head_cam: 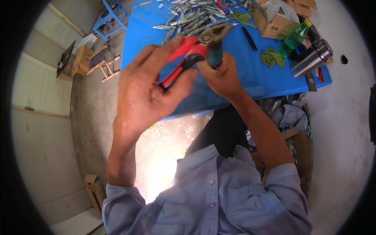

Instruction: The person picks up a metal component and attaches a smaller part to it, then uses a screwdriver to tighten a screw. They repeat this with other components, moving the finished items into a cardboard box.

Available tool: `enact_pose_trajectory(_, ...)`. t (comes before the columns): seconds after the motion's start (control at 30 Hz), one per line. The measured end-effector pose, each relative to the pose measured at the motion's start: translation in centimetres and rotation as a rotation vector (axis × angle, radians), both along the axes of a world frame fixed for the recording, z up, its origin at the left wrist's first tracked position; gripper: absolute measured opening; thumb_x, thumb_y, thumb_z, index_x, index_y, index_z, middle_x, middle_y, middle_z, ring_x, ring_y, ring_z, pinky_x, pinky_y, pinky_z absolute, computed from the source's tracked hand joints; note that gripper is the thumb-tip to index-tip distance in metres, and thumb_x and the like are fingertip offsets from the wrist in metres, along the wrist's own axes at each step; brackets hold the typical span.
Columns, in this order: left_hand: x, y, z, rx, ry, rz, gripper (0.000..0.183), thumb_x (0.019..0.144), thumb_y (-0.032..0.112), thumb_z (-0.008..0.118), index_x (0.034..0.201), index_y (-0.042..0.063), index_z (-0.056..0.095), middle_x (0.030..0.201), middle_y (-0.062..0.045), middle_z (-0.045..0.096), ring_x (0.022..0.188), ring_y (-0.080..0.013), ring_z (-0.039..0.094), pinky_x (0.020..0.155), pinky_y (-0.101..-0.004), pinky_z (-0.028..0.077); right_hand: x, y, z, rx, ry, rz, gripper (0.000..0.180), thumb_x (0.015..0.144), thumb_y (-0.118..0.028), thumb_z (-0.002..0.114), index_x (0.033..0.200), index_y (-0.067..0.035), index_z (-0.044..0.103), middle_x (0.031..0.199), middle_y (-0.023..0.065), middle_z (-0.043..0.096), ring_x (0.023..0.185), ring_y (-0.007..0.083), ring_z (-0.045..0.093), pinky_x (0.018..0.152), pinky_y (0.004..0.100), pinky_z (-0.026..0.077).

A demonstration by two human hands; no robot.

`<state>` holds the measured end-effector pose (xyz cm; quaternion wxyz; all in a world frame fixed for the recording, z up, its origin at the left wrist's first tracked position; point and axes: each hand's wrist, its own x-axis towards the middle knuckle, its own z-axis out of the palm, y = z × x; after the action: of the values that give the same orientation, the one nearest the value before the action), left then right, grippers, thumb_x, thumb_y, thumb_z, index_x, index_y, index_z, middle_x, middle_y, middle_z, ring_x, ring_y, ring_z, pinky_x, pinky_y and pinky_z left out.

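My left hand (pixel 141 91) holds combination pliers (pixel 188 55) with red and black handles, above the near part of a blue-covered table (pixel 243 79). The worn metal jaws point up and to the right, and the handles are spread apart. Just below the jaws, my right hand (pixel 224 75) is closed around a rounded teal tool handle (pixel 215 55). Its far end is hidden behind the pliers, so I cannot tell what tool it is. Past both hands lies a heap of slim grey metal pieces (pixel 196 19).
At the right are green cloths (pixel 272 58), a black pen-like tool (pixel 249 38), a steel flask (pixel 311 58), a green bottle (pixel 295 38) and an open cardboard box (pixel 273 23). A blue stool (pixel 110 17) and a wooden folding seat (pixel 102 63) stand on the floor at left.
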<state>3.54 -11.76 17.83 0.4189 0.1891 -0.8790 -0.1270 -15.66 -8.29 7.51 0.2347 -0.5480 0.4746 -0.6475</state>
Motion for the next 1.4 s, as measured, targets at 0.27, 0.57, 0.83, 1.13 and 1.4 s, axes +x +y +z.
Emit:
enact_pose_trajectory(0.27, 1.7, 0.1, 3.8, 0.160, 0.171, 0.110, 0.038, 0.100, 0.014, 0.070, 0.135, 0.001, 0.069, 0.107, -0.002, 0.071, 0.090, -0.0070, 0.064, 0.075, -0.0241, 0.053, -0.1, 0.0, -0.3, 0.011, -0.113, 0.038, 0.007, 0.099, -0.003, 0.066, 0.101, -0.003, 0.072, 0.074, -0.0076, 0.056, 0.066, 0.0000, 0.047, 0.056, 0.0227, 0.038)
enact_pose_trajectory(0.57, 1.7, 1.3, 5.0, -0.052, 0.369, 0.178, 0.046, 0.102, 0.029, 0.062, 0.132, -0.006, 0.065, 0.108, -0.011, 0.071, 0.075, -0.0083, 0.053, 0.065, -0.0197, 0.036, -0.3, -0.3, -1.2, -0.034, -0.088, 0.059, 0.007, 0.097, -0.003, 0.065, 0.102, -0.003, 0.070, 0.075, -0.0057, 0.058, 0.067, 0.0009, 0.050, 0.055, 0.0232, 0.040)
enact_pose_trajectory(0.83, 0.8, 3.1, 5.0, 0.161, 0.111, 0.142, 0.050, 0.093, 0.011, 0.078, 0.138, -0.005, 0.064, 0.098, -0.002, 0.069, 0.082, -0.0055, 0.055, 0.070, -0.0192, 0.043, -0.6, 0.4, 0.0, 0.062, -0.145, 0.046, 0.006, 0.098, -0.005, 0.066, 0.102, -0.004, 0.071, 0.074, -0.0065, 0.057, 0.066, 0.0001, 0.049, 0.054, 0.0237, 0.040)
enact_pose_trajectory(1.13, -1.3, 1.6, 1.4, 0.151, -0.053, 0.005, 0.048, 0.088, 0.013, 0.079, 0.130, -0.005, 0.066, 0.100, -0.013, 0.069, 0.072, -0.0161, 0.059, 0.054, -0.0277, 0.046, -0.4, 0.1, -0.1, -0.061, -0.051, 0.011, 0.012, 0.095, -0.004, 0.065, 0.105, -0.003, 0.070, 0.075, -0.0048, 0.056, 0.070, 0.0023, 0.048, 0.058, 0.0261, 0.042)
enact_pose_trajectory(1.4, -1.5, 2.2, 1.4, 0.006, -0.279, 0.147, 0.055, 0.088, 0.018, 0.080, 0.136, -0.003, 0.063, 0.099, -0.016, 0.068, 0.072, -0.0227, 0.063, 0.063, -0.0324, 0.050, -0.3, 0.2, -0.2, -0.108, -0.051, 0.019, 0.010, 0.095, -0.005, 0.065, 0.104, -0.002, 0.068, 0.078, -0.0035, 0.057, 0.072, 0.0037, 0.048, 0.061, 0.0272, 0.044)
